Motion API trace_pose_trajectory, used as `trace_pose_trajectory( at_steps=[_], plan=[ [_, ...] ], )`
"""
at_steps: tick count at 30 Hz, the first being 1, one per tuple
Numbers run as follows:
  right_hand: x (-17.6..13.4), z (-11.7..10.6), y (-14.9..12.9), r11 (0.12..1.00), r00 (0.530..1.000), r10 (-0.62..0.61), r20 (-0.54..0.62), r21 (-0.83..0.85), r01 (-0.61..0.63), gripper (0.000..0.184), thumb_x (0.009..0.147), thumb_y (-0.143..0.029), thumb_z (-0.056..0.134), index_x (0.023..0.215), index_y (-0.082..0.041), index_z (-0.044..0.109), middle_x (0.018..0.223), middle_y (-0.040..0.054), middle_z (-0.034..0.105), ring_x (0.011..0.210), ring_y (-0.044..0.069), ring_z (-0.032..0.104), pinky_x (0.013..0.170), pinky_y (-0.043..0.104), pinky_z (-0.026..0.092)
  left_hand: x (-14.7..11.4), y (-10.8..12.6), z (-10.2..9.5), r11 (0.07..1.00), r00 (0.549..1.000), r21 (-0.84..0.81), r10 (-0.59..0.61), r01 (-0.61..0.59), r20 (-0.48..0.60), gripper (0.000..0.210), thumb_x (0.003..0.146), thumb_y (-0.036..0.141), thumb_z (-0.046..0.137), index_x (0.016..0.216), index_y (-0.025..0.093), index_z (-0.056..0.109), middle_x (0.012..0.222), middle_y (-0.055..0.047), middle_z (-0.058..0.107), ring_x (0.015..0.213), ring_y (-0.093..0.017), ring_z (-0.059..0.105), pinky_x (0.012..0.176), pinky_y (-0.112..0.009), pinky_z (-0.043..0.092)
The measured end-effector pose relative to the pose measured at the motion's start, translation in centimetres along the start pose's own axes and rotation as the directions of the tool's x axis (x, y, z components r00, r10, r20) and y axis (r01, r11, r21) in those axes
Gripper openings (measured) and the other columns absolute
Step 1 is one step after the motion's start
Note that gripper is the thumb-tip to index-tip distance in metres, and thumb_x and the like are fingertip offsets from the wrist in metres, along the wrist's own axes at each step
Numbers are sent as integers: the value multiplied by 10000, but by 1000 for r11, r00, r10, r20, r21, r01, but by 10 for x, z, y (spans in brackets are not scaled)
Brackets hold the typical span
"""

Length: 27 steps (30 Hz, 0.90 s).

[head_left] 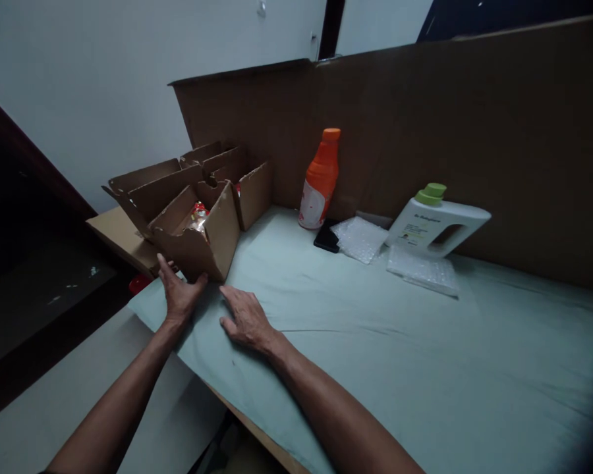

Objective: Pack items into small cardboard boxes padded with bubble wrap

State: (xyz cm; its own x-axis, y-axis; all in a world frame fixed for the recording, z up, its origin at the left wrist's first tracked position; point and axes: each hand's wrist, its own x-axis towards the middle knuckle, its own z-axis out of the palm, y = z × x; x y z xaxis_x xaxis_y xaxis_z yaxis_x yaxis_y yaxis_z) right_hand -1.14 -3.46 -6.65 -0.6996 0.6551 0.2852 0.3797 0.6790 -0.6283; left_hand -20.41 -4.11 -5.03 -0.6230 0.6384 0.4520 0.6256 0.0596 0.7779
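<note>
An open-topped cardboard box [226, 243] stands at the left end of the table, its flap raised and a small red and clear packet [199, 217] inside. My left hand [182, 296] is at the box's lower front, thumb and fingers spread along its near side; whether it presses on the cardboard is hard to tell. Just right of the box's near bottom corner, my right hand [247, 317] rests low over the cloth. Its fingers are stretched out and nothing is in it.
More open cardboard boxes [257, 196] stand behind. Along a tall cardboard panel [524, 151] are an orange bottle [325, 174], a black phone-like object [327, 238], bubble-wrap pieces [360, 238] and a white jug [418, 224] with a green cap. Pale green cloth [375, 368] covers the table.
</note>
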Motion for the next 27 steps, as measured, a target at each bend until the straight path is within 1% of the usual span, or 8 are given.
trace_pose_trajectory(
  at_steps=[2,4,6,10,14,16,21,27],
  plan=[
    [-1,2,3,1000,1000,9,-20,12,-8,678,831,-202,634,1479,-128,450,1523,179,499,1411,275,451,1161,485,344,10,0,5,998,998,32,-52,54,-39,1173,659,272,761,1577,74,58,1459,-249,373,1323,-342,478,1152,-513,385],
    [0,3,5,1000,999,11,-33,18,-11,627,827,-188,639,1436,-126,500,1495,181,530,1391,274,477,1152,481,355,9,1,6,996,996,44,-70,73,-54,1149,688,290,744,1574,40,56,1504,-289,322,1353,-359,458,1174,-515,355],
    [1,4,7,1000,999,11,-43,22,-10,586,823,-176,641,1398,-131,537,1473,180,552,1374,274,496,1141,483,367,-2,4,6,998,999,56,-8,10,-32,1168,709,372,764,1579,52,53,1572,-301,229,1442,-389,357,1213,-526,285],
    [2,3,7,1000,999,10,-50,30,-9,477,833,-171,631,1310,-167,611,1466,161,561,1365,277,501,1133,495,369,-22,13,12,985,990,100,137,-139,22,1253,705,467,798,1586,82,-7,1653,-282,15,1562,-385,17,1261,-537,136],
    [2,0,4,1000,999,13,-47,20,-12,375,846,-164,635,1220,-176,662,1456,151,569,1340,275,524,1116,485,383,-7,15,26,991,998,121,60,-61,14,1226,713,405,780,1571,21,-7,1655,-302,-60,1562,-367,-93,1269,-517,101],
    [2,-1,3,1000,999,13,-45,12,-13,331,850,-161,643,1178,-166,678,1438,156,584,1321,273,541,1105,472,394,5,11,30,993,1000,112,27,-28,9,1169,724,377,755,1569,15,33,1657,-297,4,1565,-368,-50,1271,-517,98],
    [3,0,2,1000,999,16,-48,-1,-16,271,853,-174,659,1121,-164,696,1424,146,598,1307,267,551,1099,445,399,24,-1,34,995,1000,99,4,-5,4,937,803,323,644,1546,21,159,1602,-291,246,1527,-354,223,1254,-501,196],
    [4,-2,3,999,999,-4,-39,-34,3,244,864,-170,649,1102,-186,698,1422,124,599,1294,256,557,1087,436,408,12,-4,38,988,998,150,22,-31,67,736,803,357,616,1428,73,351,1384,-235,549,1312,-349,532,1134,-497,410]
  ],
)
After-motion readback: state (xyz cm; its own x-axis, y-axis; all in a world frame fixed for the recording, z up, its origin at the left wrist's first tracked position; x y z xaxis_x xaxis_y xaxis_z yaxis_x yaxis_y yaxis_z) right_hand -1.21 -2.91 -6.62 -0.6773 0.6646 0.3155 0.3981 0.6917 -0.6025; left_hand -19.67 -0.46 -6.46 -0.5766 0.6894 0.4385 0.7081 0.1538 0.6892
